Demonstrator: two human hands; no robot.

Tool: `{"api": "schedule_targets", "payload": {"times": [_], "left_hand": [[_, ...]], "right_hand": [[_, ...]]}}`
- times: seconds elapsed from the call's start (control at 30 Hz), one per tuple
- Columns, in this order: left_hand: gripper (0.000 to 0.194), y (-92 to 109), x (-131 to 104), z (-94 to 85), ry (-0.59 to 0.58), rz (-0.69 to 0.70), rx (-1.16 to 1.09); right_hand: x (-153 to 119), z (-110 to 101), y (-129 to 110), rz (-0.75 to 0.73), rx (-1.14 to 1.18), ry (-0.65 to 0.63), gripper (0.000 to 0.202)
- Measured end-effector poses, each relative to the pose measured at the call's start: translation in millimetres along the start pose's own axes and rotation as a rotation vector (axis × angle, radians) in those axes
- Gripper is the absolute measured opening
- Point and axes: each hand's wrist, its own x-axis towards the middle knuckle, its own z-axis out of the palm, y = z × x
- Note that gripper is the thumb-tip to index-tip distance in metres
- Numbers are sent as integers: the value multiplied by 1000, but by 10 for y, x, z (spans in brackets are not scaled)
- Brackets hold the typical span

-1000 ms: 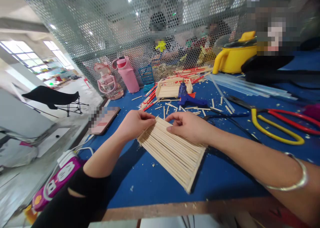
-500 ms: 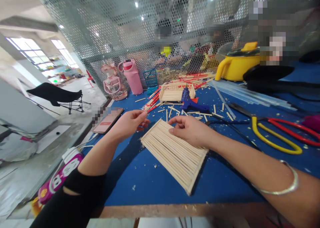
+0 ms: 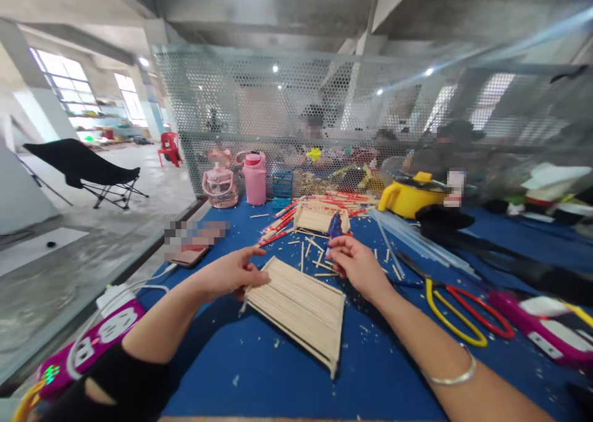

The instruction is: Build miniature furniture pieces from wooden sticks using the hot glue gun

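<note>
A flat panel of thin wooden sticks (image 3: 296, 308) lies tilted in front of me, with crosswise sticks along its two ends. My left hand (image 3: 238, 274) closes on its far left corner, thumb on top and some fingers hidden beneath. Beyond the panel's right side, my right hand (image 3: 356, 264) is apart from it, thumb and forefinger nearly together; whatever they pinch is too small to make out. Just behind these fingers stands a blue glue gun (image 3: 336, 225), partly covered by the hand. A small railed stick frame (image 3: 317, 219) sits behind the gun.
Stick offcuts and red-marked sticks (image 3: 278, 224) litter the blue table (image 3: 259, 379). At right are yellow-and-red-handled shears (image 3: 456, 311), clear glue sticks (image 3: 417, 240) and a yellow pot (image 3: 410, 196). A phone (image 3: 192, 254), pink bottle (image 3: 254, 181) and purple power strip (image 3: 111, 323) stand left.
My left hand has come down onto the panel's corner. My right hand has left the panel and moved out toward the glue gun. The view has tilted up.
</note>
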Motion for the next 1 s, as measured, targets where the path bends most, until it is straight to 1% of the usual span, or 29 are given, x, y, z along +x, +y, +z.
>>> {"api": "schedule_targets", "payload": {"times": [0.03, 0.07, 0.1, 0.13, 0.17, 0.2, 0.23, 0.27, 0.3, 0.4, 0.47, 0.53, 0.63, 0.7, 0.77, 0.83, 0.87, 0.9, 0.93, 0.97, 1.0], "left_hand": [[70, -23, 0, -27, -21, -18, 11], [65, -50, 17, -54, -16, -24, 50], [58, -81, 51, -81, 42, -12, 134], [52, -116, 101, -111, 148, 13, 245], [47, -153, 163, -141, 302, 57, 387], [43, -191, 232, -172, 482, 106, 549], [39, -230, 304, -200, 597, 125, 621], [38, -266, 374, -222, 666, 134, 664], [36, -300, 439, -236, 704, 137, 698], [27, -376, 582, -224, 728, 138, 750], [21, -400, 618, -204, 736, 147, 758], [19, -400, 595, -218, 755, 156, 741], [24, -345, 439, -323, 811, 172, 674], [30, -272, 257, -388, 876, 196, 615], [40, -186, 29, -367, 972, 227, 557], [46, -117, -228, -219, 1083, 267, 501], [43, -97, -360, -101, 1179, 336, 424], [37, -88, -490, 36, 1211, 417, 394], [31, -86, -615, 181, 1186, 507, 406], [23, -88, -731, 323, 1114, 579, 441], [17, -90, -834, 449, 1050, 626, 457]], "right_hand": [[20, -8, 13, -18, -1, 24, 16], [35, -10, 25, -32, -2, 35, 15], [43, -9, 34, -45, -8, 44, 13], [44, -6, 39, -58, -18, 55, 12], [42, -1, 40, -74, -34, 73, 12], [36, 2, 39, -95, -60, 98, 13], [29, 3, 38, -122, -95, 127, 15], [24, 2, 39, -156, -140, 154, 17], [20, -3, 44, -196, -189, 177, 19], [31, -31, 90, -351, -352, 242, 21], [58, -56, 136, -432, -424, 292, 23], [90, -80, 178, -468, -462, 322, 27], [117, -98, 194, -509, -506, 338, 25], [96, -88, 160, -544, -519, 347, 22], [32, -61, 92, -623, -533, 382, 27], [-74, -27, 5, -802, -583, 451, 44], [-137, -10, -40, -924, -617, 488, 55], [-202, 4, -84, -1049, -650, 517, 65], [-264, 15, -124, -1157, -676, 533, 72], [-318, 23, -160, -1226, -691, 534, 75], [-360, 28, -191, -1261, -704, 519, 74]]}}
